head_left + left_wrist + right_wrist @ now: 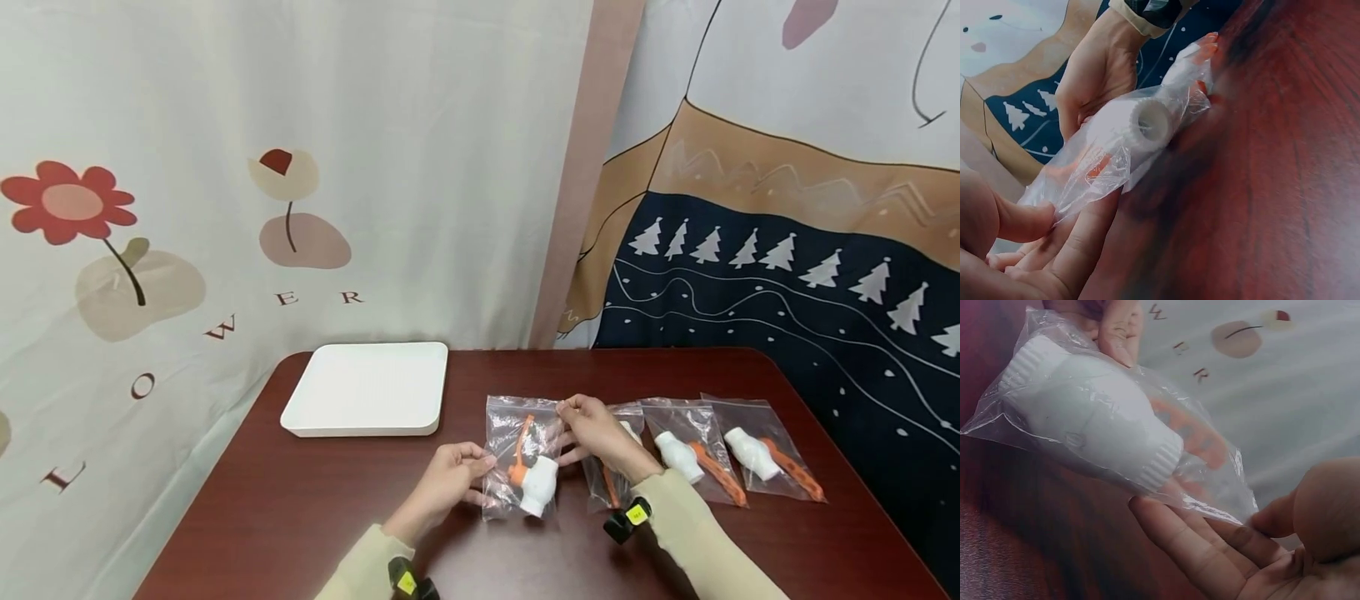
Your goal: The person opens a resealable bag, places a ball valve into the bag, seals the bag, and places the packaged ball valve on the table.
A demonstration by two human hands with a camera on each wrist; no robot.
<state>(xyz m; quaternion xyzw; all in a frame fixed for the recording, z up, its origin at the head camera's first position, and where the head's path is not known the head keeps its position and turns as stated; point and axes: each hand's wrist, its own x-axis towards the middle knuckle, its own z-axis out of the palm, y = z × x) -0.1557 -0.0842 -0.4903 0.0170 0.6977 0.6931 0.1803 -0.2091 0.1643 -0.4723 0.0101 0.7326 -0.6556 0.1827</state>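
Observation:
A clear zip bag is held up between my two hands over the table. Inside lies a white plastic ball valve with a long orange handle. My left hand pinches the bag's left edge between thumb and fingers. At the top right corner, my right hand pinches the plastic. In the left wrist view the valve's round open end faces the camera through the film. The right wrist view shows the ribbed white valve body and the right thumb on the bag's edge.
Right of my hands, similar bagged valves lie on the dark red table: one bag partly behind my right hand, then another bag and a far right bag. A white tray-like box sits at the back left.

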